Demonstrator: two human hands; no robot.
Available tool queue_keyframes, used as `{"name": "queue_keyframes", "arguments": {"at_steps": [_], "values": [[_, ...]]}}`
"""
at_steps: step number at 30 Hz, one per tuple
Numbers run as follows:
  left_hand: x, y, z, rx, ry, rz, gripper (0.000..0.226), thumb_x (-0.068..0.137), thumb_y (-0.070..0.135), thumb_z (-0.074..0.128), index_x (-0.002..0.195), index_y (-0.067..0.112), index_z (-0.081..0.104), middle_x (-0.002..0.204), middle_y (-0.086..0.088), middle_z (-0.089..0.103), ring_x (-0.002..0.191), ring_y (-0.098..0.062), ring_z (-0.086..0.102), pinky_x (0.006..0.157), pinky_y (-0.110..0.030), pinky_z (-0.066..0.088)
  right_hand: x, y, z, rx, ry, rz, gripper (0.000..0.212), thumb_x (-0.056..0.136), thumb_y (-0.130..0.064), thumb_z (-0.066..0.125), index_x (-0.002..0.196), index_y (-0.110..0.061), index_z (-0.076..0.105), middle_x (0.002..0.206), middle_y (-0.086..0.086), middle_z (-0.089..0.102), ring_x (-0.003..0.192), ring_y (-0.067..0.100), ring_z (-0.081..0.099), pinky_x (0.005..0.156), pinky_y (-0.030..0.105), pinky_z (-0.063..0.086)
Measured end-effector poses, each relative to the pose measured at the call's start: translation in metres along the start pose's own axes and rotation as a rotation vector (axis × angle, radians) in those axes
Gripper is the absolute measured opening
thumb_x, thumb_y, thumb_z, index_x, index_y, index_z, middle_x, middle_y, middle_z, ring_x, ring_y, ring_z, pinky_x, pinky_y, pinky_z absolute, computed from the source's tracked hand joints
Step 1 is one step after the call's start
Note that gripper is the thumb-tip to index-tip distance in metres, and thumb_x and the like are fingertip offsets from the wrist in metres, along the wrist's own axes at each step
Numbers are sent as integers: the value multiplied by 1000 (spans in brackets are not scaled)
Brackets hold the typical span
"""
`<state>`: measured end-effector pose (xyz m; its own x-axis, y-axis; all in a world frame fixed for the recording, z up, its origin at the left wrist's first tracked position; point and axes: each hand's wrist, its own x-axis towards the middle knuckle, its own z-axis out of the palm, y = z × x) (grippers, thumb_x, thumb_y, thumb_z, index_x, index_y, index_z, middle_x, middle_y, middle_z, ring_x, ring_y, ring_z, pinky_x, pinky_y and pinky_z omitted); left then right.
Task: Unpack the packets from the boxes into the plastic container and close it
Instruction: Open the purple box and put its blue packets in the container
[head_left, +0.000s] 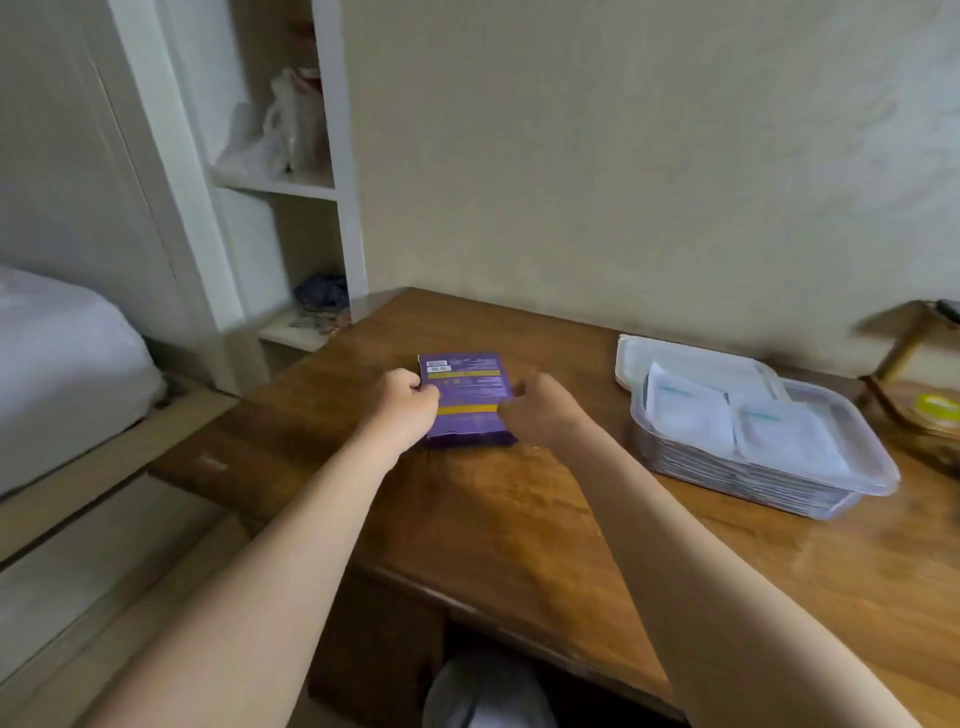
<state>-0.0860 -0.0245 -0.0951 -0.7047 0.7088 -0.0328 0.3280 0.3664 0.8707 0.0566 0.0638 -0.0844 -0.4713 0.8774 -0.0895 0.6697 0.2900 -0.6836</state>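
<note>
presently the purple box (466, 400) lies flat near the desk's (519, 519) far left corner, left hand (402, 405) and right hand (537, 410) each curled round a side edge. judged light, thin card, liable to crush; best held by its edges. near the right edge, the plastic container (862, 467) holds white packets (691, 415), lid (639, 358) behind.

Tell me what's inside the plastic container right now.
White packets fill the plastic container up to its rim, stacked in layers. Only the top ones show fully; lower layers appear as edges through the clear wall.
</note>
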Motion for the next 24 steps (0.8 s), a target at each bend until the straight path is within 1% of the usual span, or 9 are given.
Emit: {"name": "queue_keyframes", "arguments": {"at_steps": [2, 4, 7, 10, 12, 15, 18, 19, 24], "values": [[8, -11, 2, -66, -26, -64, 29, 95, 22, 56, 66, 20, 52, 75, -2, 62, 70, -23, 58, 71, -34, 48, 4, 3, 6, 13, 35, 56, 5, 89, -18, 55, 91, -15, 59, 80, -2, 61, 71, 13, 57, 52, 25, 38], [18, -18, 6, -140, -57, -106, 17, 87, 25, 56, 71, 18, 59, 74, -7, 66, 72, -34, 64, 69, -35, 50, 8, 4, 8, 24, 59, 97, 5, 90, -18, 54, 86, -14, 56, 79, -2, 58, 67, 10, 52, 51, 25, 36], [24, -12, 7, -269, -104, -187, 12, 93, 20, 60, 86, 12, 66, 88, -9, 76, 86, -29, 74, 86, -44, 61, 16, 4, 10, 91, 16, 191, 10, 94, -18, 55, 85, -12, 55, 78, 1, 58, 67, 14, 55, 59, 26, 47], [28, -2, 4, -378, -144, -284, 5, 99, 12, 62, 103, 12, 61, 96, -8, 74, 86, -21, 72, 84, -42, 60, 21, 7, 11, 237, 38, 260, 12, 96, -12, 52, 101, -5, 59, 90, 7, 56, 75, 21, 56, 80, 36, 56], [34, -3, 5, -448, -160, -352, 25, 97, 12, 67, 117, 13, 52, 104, -11, 72, 90, -24, 72, 80, -42, 60, 21, 10, 8, 344, 41, 291, 30, 96, -9, 50, 123, 0, 58, 99, 10, 51, 87, 25, 53, 85, 40, 54], [32, 1, 8, -527, -219, -402, 36, 94, 12, 72, 121, 14, 49, 105, -11, 71, 87, -23, 72, 71, -38, 59, 20, 12, 1, 514, 62, 356, 33, 95, -8, 53, 127, -1, 56, 105, 11, 52, 92, 25, 54, 77, 38, 55], [24, 12, 16, -651, -366, -429, 31, 94, 12, 72, 121, 12, 58, 109, -16, 71, 87, -27, 73, 61, -38, 60, 17, 3, -12, 659, -10, 445, 2, 98, -8, 54, 98, -7, 56, 102, 14, 59, 86, 26, 62, 72, 38, 59], [22, 17, 20, -697, -403, -427, 28, 95, 11, 71, 120, 12, 59, 110, -17, 72, 89, -29, 74, 61, -39, 62, 17, 2, -17, 680, -30, 442, 5, 100, -8, 52, 96, -7, 54, 98, 14, 60, 84, 26, 63, 70, 38, 59], [12, 48, 40, -871, -487, -312, 25, 95, 7, 67, 120, 9, 63, 109, -17, 77, 92, -30, 78, 60, -36, 64, 22, 12, -50, 672, 137, 282, 20, 99, -22, 56, 114, -8, 56, 97, 12, 70, 79, 24, 70, 53, 31, 58]]}}
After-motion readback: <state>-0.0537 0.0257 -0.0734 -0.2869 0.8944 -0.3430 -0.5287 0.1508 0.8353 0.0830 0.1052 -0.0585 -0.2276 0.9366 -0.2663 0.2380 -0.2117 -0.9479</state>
